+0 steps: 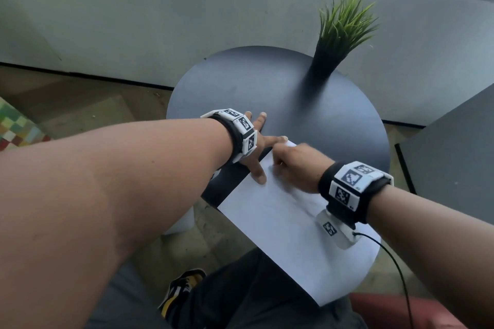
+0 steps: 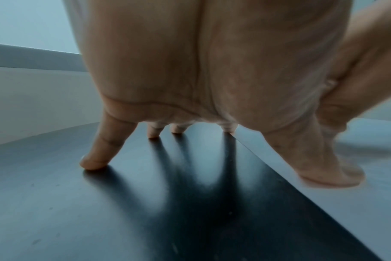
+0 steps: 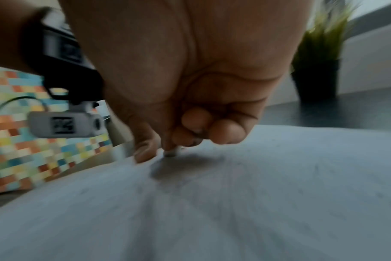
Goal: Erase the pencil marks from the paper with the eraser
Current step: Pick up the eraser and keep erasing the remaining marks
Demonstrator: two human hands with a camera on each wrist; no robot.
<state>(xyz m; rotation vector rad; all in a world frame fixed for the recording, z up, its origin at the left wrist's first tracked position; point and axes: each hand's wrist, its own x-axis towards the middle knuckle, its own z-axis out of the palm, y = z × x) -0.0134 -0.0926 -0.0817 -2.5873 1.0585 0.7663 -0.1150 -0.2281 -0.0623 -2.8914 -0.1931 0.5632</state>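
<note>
Midway through the rubbing step, by the look of it. Nearest, a white sheet of paper (image 1: 280, 235) lying on a round dark table (image 1: 267, 83), its near corner hanging past the table edge over the lap, its long axis running from near right to far left, far corner pointing up-left toward the hands. Faint grey pencil smudges (image 1: 302, 199) just ahead of the right wrist, blurred, extent hard to judge. Farther along, right hand (image 1: 296, 165) curled into a loose fist, thumb and fingertips pinching a small pale eraser (image 3: 171, 152) whose lower end touches the paper near the far corner; eraser mostly hidden, so long axis not clear, seemingly upright. Beside it on the left, left hand (image 1: 256, 141) spread flat, thumb (image 2: 330, 176) pressing the sheet's left edge, forefinger at the far corner, the other fingers planted on bare tabletop. Next move likely calling for short strokes with firm downward pressure, left hand holding the sheet taut against creasing, then a shift nearward to the remaining smudges. Farthest, at the right, a potted grass plant (image 1: 336, 43), well apart from the work.
</note>
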